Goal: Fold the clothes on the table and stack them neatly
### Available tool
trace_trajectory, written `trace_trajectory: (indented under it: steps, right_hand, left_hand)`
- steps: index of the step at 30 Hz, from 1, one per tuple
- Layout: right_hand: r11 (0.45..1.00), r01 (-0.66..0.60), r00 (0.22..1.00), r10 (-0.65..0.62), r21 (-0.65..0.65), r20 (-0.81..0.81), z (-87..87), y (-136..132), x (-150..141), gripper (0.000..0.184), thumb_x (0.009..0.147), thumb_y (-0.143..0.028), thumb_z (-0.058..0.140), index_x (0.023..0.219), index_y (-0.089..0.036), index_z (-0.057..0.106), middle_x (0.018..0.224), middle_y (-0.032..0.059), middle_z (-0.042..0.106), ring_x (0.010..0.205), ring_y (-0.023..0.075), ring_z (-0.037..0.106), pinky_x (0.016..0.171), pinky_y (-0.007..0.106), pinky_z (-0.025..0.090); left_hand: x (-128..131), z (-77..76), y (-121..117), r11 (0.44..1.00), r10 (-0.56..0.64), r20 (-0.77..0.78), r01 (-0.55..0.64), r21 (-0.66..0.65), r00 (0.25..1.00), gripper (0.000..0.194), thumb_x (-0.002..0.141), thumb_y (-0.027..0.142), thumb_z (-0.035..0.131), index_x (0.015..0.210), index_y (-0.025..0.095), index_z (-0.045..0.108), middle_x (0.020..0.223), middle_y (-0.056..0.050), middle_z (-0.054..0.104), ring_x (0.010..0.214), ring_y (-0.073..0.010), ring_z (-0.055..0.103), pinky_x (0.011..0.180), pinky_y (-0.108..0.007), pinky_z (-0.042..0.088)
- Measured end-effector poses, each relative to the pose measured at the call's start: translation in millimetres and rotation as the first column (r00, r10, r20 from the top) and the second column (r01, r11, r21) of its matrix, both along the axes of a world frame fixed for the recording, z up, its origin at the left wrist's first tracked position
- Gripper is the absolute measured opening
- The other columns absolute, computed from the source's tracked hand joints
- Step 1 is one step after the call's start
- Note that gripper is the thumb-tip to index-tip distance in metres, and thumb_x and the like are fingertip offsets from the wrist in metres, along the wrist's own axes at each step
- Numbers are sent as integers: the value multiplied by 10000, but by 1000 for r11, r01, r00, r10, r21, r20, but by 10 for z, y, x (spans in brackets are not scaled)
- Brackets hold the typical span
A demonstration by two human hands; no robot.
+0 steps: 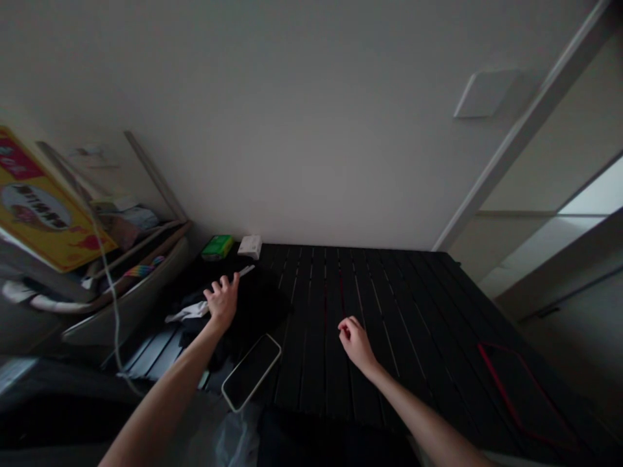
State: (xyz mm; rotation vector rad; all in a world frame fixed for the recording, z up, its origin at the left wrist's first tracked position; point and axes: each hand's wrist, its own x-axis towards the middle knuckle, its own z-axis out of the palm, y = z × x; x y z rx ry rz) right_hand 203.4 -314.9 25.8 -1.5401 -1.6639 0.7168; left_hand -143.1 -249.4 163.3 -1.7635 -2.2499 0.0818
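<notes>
My left hand is over a dark, soft heap, perhaps black cloth, at the left of a black slatted table. Its fingers are spread, with nothing visible in them; whether they touch the heap I cannot tell. A crumpled white piece sticks out beside the wrist, and a slim white item lies just past the fingertips. Over the middle slats, my right hand is closed in a loose fist, with nothing seen in it. Between the two arms, near the front edge, lies a pale-edged smartphone.
A green pack and a small white box stand by the wall. At far left, a bin holds assorted items beneath a yellow package and a white cable. A red-edged tablet-like object lies at right.
</notes>
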Motion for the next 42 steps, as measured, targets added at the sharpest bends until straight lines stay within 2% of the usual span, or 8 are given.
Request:
trace_trajectory:
  steps: [4,12,16,21,25,29,36,42]
  right_hand:
    - [978,-74,990,48,196,134,-37,-108,-11,194,794,-83,425,811,-218,564,888,52,563,826,197,591,759,309,483]
    - [980,-87,960,34,180,277,-69,-75,-47,204,820,-70,395,847,-225,524,919,55,531,866,205,578,793,327,486]
    - [970,-92,949,17,224,316,-87,-73,-42,195,807,-58,413,839,-222,514,912,57,527,881,212,556,795,338,466]
    - [947,-52,941,-60,316,332,-112,-54,-10,171,768,-62,460,827,-215,510,915,61,529,871,225,527,775,361,439]
    - [937,-49,942,-72,345,329,-127,-45,2,167,765,-68,469,820,-220,510,911,57,530,864,225,519,754,355,427]
    - [945,-53,940,-62,324,336,-141,-46,-8,168,774,-64,466,826,-218,509,916,57,526,864,222,513,758,355,420]
    - [946,-34,942,-77,321,326,-142,-35,-6,169,772,-62,470,820,-219,511,908,52,522,870,221,518,770,357,422]
    - [940,-23,961,-73,339,267,-149,-22,-5,181,764,-60,477,832,-223,517,910,56,524,870,227,527,769,372,444]
  left_hand:
    - [-411,389,131,996,33,-105,-24,84,994,513,924,152,228,1381,201,454,1201,-187,564,1031,-344,516,846,-478,368]
    - [-939,1207,272,933,96,-177,-27,360,980,473,965,187,206,1419,165,336,1299,-105,488,1135,-322,420,921,-531,343]
    - [-832,969,142,959,26,-208,35,282,978,514,912,195,353,1425,181,329,1292,-117,498,1163,-329,422,928,-522,355]
    - [-587,178,87,931,-202,104,224,-288,974,568,834,391,573,1375,294,429,1255,-107,549,1110,-321,529,845,-407,445]
    - [-501,-99,237,958,-150,264,206,-200,953,428,958,423,351,1344,263,445,1179,-96,596,958,-244,622,760,-324,462]
    - [-533,-89,394,999,-12,68,14,-32,998,320,933,262,361,1136,160,586,1174,-158,579,1044,-314,559,792,-399,436]
    - [-578,-76,471,999,-27,74,25,22,997,254,847,119,386,935,142,623,1073,-152,602,1103,-316,453,874,-476,313]
    - [-289,437,297,890,-202,78,150,431,976,249,916,189,368,924,167,616,1045,-138,609,1136,-330,423,940,-547,239]
